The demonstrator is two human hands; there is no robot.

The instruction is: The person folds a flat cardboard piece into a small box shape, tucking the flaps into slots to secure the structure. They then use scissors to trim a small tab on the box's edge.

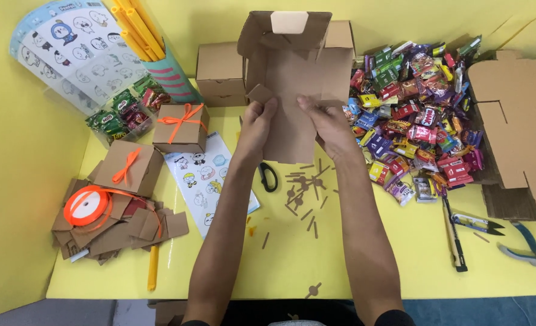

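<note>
While half-folded, brown cardboard box blank (292,78) stands upright | left hand (257,124), right hand (328,124): both grips pinching it

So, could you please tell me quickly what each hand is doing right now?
Left hand: closed on the flat cardboard box blank.
Right hand: closed on the same blank.

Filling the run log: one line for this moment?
left hand: grips cardboard box blank | right hand: grips it too | blank: held upright, part folded
</note>
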